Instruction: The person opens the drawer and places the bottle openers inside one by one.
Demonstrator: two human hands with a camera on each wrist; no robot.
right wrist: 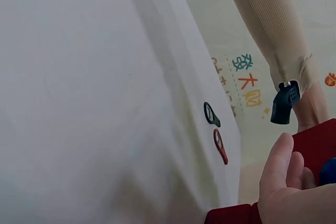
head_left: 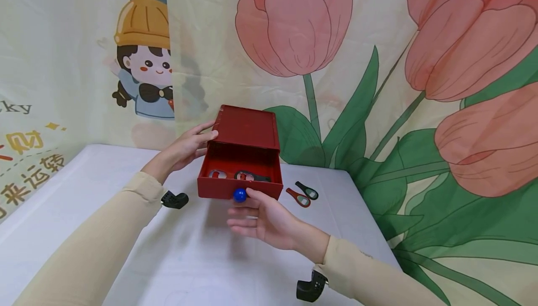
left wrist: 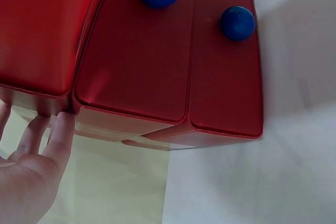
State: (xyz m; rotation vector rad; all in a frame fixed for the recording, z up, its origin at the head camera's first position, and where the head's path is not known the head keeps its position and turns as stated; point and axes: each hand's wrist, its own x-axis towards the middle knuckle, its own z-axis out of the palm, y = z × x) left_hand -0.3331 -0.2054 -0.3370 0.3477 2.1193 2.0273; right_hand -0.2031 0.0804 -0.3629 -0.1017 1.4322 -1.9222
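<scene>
A red drawer cabinet (head_left: 247,126) stands on the white table with its top drawer (head_left: 214,188) pulled out. Inside lie a few small tools, among them a dark-handled one (head_left: 259,178) with a ring-shaped head. My left hand (head_left: 192,143) rests against the cabinet's left side; its fingertips touch that side in the left wrist view. At the drawer front, my right thumb is at the blue knob (head_left: 240,195). The other fingers of my right hand (head_left: 273,222) extend below it, apart from the knob. Two lower drawers show blue knobs (left wrist: 238,23) in the left wrist view.
Right of the cabinet, a red (head_left: 299,197) and a dark green (head_left: 307,190) ring-headed tool lie on the white table (head_left: 201,268). A printed backdrop (head_left: 210,53) with tulips hangs behind. Each wrist carries a black camera mount (head_left: 311,286).
</scene>
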